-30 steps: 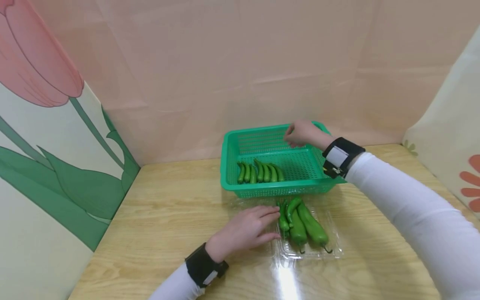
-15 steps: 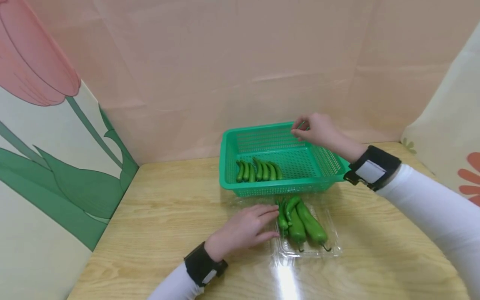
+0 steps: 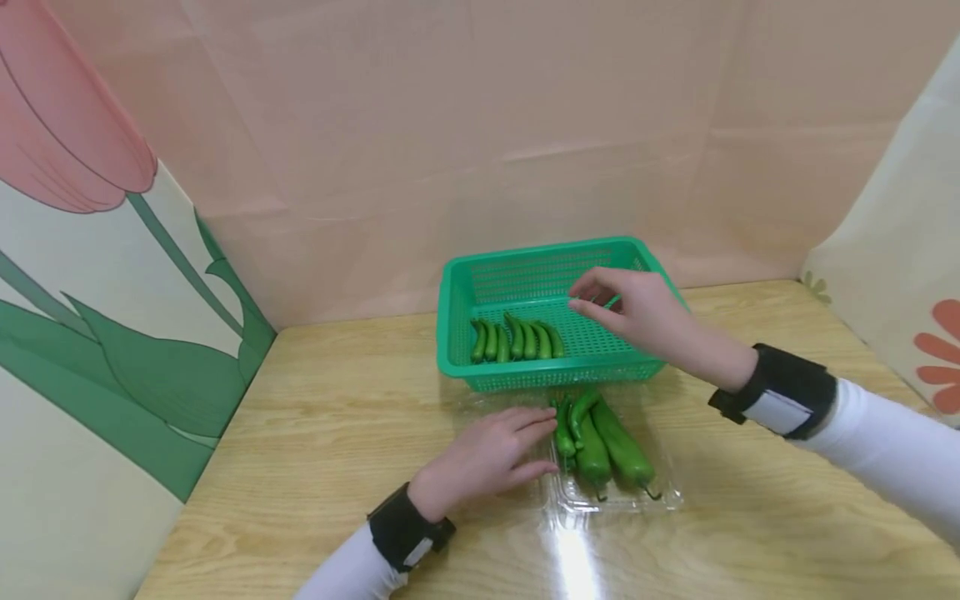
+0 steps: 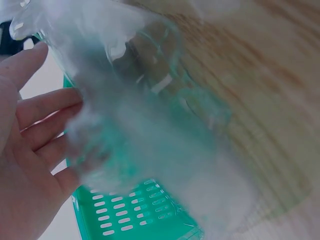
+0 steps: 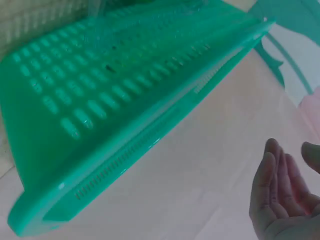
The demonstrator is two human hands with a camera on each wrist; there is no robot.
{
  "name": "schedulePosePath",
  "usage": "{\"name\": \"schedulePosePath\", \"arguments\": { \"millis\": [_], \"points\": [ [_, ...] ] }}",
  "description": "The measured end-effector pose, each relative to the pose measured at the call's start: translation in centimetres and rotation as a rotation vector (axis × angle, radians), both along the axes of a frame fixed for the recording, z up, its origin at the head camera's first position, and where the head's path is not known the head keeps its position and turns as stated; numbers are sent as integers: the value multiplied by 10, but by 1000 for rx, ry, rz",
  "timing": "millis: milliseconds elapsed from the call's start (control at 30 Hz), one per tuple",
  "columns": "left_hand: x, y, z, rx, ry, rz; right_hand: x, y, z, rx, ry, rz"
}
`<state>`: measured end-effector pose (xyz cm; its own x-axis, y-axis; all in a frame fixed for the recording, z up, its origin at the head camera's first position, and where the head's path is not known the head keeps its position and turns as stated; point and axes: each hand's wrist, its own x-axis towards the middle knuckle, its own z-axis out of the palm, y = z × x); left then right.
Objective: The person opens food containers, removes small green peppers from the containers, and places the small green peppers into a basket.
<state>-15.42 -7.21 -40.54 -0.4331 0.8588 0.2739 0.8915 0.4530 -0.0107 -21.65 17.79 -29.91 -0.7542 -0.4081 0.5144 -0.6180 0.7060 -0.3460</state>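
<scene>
My left hand (image 3: 491, 457) lies on the opened clear plastic container (image 3: 671, 492), its fingertips beside the peppers; the left wrist view shows straight fingers (image 4: 47, 107) against blurred clear plastic. In the container are two large green peppers (image 3: 628, 454) with dark stems, and smaller green chillies (image 3: 564, 433) on their left. Behind it stands a green plastic basket (image 3: 468, 371), where several small green chillies (image 3: 516, 337) lie in a row at the left. Over the basket's right side hangs my right hand (image 3: 637, 308), fingers loosely bent, thumb apart, holding nothing.
Basket and container stand on a light wooden table (image 3: 337, 400). A pink cloth backdrop (image 3: 360, 167) rises right behind the basket. Printed flower panels flank the table, a tulip panel (image 3: 112, 350) at left and a pale panel (image 3: 892, 267) at right.
My right hand has drawn back from the basket's far right part and come nearer to me, its fingers spreading a little. The left hand and the peppers keep their places.
</scene>
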Motion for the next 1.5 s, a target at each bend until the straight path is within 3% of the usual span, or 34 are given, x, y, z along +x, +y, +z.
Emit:
{"name": "schedulePosePath", "arguments": {
  "millis": [133,333,567,667,900,1067,1267,1500],
  "points": [
    [-1,0,-1,13,19,-3,11,-2,-7,-1,56,90],
    [-2,0,-2,21,15,-2,21,-3,-22,8,106,298],
    [-1,0,-1,14,6,7,26,-2,-37,46,100,522],
    [0,0,-1,15,16,3,29,-1,-44,81,78,575],
    [-1,0,-1,20,43,-6,30,0,-62,169,62,575],
    [0,0,0,10,28,0,29,3,-74,219,65,531],
    [1,0,-1,13,22,-1,28,8,-85,275,39,472],
    [1,0,-1,16,17,-4,24,13,-93,308,-4,460]
  ]
}}
